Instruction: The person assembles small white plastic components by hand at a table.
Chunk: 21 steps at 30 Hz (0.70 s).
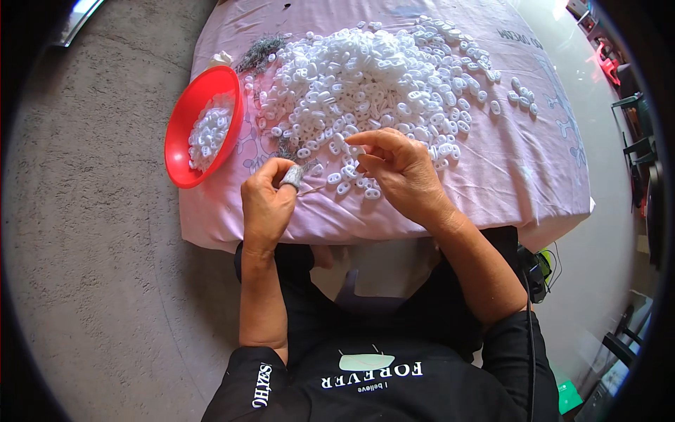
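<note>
My left hand (268, 193) is closed in a pinch near the table's front edge. A grey wrap (292, 176) sits at its thumb, and a small grey pointed piece (309, 167) sticks out past the fingertips; its kind is unclear. To the right, my right hand (401, 169) pinches a small white plastic piece (340, 141) between thumb and forefinger, over the near side of the pile. That large pile of white oval two-holed plastic pieces (365, 70) spreads over the table's middle. Several loose ones lie just below my right fingers.
A red bowl (180, 130) with white pieces inside stands tilted at the table's left edge. Behind it lies a tangle of grey wiry strands (261, 54). A pink cloth (492, 162) covers the table. Scattered white pieces (524, 95) lie far right.
</note>
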Motion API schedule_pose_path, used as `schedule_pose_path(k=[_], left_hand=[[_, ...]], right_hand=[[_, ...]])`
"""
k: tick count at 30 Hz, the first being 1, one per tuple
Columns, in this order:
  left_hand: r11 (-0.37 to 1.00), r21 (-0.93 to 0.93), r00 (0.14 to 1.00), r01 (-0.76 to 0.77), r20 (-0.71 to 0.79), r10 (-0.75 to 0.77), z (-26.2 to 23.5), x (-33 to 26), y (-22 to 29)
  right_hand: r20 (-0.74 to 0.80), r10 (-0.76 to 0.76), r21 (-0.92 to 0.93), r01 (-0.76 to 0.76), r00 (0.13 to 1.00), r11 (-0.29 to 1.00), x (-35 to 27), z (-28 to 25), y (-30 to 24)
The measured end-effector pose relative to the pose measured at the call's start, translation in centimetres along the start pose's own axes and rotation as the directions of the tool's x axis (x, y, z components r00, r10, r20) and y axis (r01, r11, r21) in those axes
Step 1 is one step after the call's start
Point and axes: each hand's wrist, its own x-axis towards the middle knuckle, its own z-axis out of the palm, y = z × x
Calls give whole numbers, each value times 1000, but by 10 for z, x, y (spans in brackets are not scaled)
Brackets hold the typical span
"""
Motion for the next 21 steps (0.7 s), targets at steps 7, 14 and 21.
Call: schedule_pose_path(k=[7, 14, 21], left_hand=[[986, 153, 989, -63, 144, 40, -2, -21, -3], [905, 253, 940, -341, 112, 323, -1, -16, 0], [945, -173, 951, -279, 83, 296, 14, -4, 44]], right_hand=[[131, 156, 315, -191, 979, 930, 3, -5, -4], [241, 233, 414, -317, 942, 853, 4, -11, -7], [328, 279, 538, -421, 902, 730, 5, -14, -4]])
